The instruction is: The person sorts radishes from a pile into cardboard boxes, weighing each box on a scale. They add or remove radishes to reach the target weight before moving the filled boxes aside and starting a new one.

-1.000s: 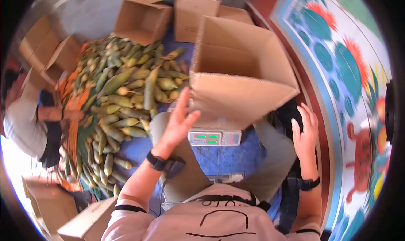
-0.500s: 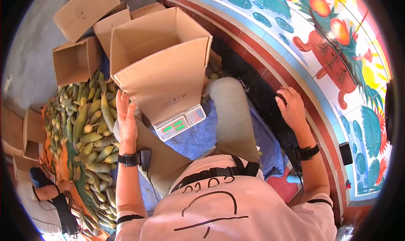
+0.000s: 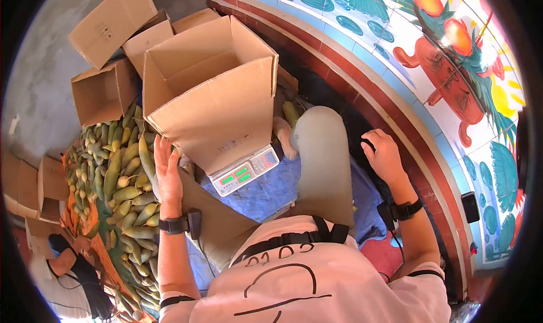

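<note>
My left hand (image 3: 168,173) is open, its fingers stretched up beside the near left corner of a large open cardboard box (image 3: 209,119). Fingertips overlap the box's lower edge in this view. The box stands on a digital scale (image 3: 245,171) whose green displays are lit, between my legs. Over on the right, my right hand (image 3: 383,156) hovers past my knee, fingers loosely bent and apart, with nothing visible in it. Left of the box lies a big heap of long green radish-like vegetables (image 3: 125,194).
More cardboard boxes (image 3: 107,91) stand behind and left of the large one. A blue tarp (image 3: 266,196) covers the floor under the scale. At lower left another person (image 3: 73,272) sits by the heap. A painted tile wall (image 3: 435,91) curves along the right.
My right hand has shifted slightly left and down. My left hand stays near the box corner. The view has tilted a little, and a foot behind the scale now shows more.
</note>
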